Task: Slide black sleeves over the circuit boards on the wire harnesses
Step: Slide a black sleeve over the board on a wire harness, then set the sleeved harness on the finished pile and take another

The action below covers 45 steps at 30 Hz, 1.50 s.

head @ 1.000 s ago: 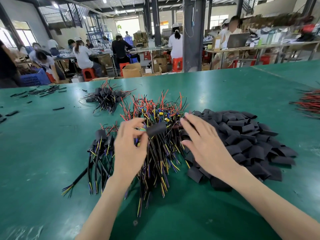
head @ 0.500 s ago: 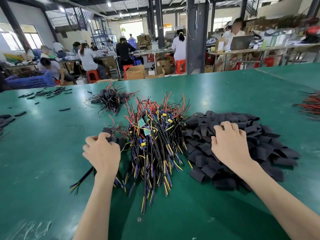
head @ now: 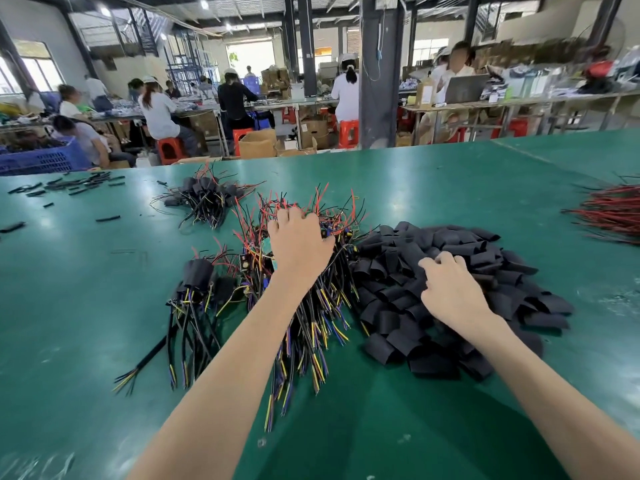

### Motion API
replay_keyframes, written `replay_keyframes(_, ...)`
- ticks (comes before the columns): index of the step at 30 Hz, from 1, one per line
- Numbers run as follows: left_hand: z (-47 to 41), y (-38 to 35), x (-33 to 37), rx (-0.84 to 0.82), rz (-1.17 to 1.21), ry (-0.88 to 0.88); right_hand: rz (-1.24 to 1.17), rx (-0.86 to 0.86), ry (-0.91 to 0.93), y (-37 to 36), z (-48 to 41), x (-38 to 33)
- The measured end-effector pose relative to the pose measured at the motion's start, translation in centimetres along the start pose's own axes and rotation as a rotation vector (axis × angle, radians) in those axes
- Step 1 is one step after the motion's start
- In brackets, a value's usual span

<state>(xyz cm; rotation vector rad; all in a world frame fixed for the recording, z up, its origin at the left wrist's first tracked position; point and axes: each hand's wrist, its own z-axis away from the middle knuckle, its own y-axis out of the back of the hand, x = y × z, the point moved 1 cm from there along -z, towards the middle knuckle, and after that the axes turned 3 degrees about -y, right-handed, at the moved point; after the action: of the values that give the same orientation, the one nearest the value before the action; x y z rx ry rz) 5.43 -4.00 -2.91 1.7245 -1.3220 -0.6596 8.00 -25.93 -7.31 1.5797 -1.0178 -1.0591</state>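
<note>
A pile of bare wire harnesses (head: 323, 306) with red, yellow and blue leads lies in the middle of the green table (head: 450, 181). My left hand (head: 298, 245) reaches into its far end, and the fingers curl down among the wires and boards, gripping a harness. To the right is a heap of black sleeves (head: 485, 251). My right hand (head: 450, 289) sits on the heap's near left part with curled fingertips pinching a sleeve. Sleeved harnesses (head: 199, 275) lie to the left of the bare pile.
A second bunch of sleeved harnesses (head: 207, 195) lies further back. Loose black pieces (head: 79, 185) are scattered at the far left, and red wires (head: 609, 216) lie at the right edge. Beyond the table, people work at benches.
My left hand has left the sleeved pile at the left and moved right and forward into the bare harness pile. My right hand has shifted nearer and leftward on the sleeve heap.
</note>
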Motion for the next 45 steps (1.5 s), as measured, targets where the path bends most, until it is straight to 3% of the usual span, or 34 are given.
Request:
replay_keyframes(3,-0.5,-0.8,0.6,-0.036,-0.12,-0.027,-0.056,0.034,-0.024,0.1,-0.2,0.3)
replay_keyframes(8,-0.4,-0.6,0.8,0.129,-0.014,-0.073,0.01,0.029,-0.06,0.1,-0.6,1.0)
replay_keyframes(10,-0.2,0.3,1.0,0.217,0.156,-0.061,-0.042,-0.019,-0.052,-0.2,-0.8,1.1)
replay_keyframes(15,-0.5,5.5,1.2,0.466,0.898,0.033,-0.129,-0.025,-0.002,-0.1,-1.1,1.8)
replay_keyframes(19,-1.5,10.5,-0.3,0.542,1.2,0.083,-0.106,-0.059,0.216,-0.2,-1.3,1.5)
replay_keyframes(22,-1.7,13.0,-2.2,0.564,1.012,0.024,-0.03,-0.087,0.335,-0.9,-1.3,0.9)
replay_keyframes(24,-1.3,13.5,-3.4,0.537,0.787,-0.122,0.021,-0.093,0.345,-1.2,-1.5,0.9)
replay_keyframes(27,0.3,11.5,-4.8,0.326,0.508,-0.268,0.026,-0.107,0.361,-1.3,-1.6,1.1)
replay_keyframes(29,2.2,8.6,-5.7,0.199,0.391,-0.263,-0.084,-0.099,0.39,-1.2,-1.4,1.1)
replay_keyframes(31,4.3,5.9,-6.3,0.127,0.373,-0.215,-0.219,-0.08,0.423,-0.9,-1.2,0.8)
replay_keyframes(36,6.6,2.4,-7.2,0.181,0.362,-0.2,-0.443,-0.077,0.493,-1.2,-0.7,-0.2)
replay_keyframes(42,7.5,0.9,-7.2,0.256,0.297,-0.175,-0.515,-0.21,0.483,-2.2,-0.3,-1.0)
replay_keyframes(45,7.8,0.3,-7.1,0.232,0.332,-0.19,-0.59,-0.192,0.451,-2.2,-0.3,-1.3)
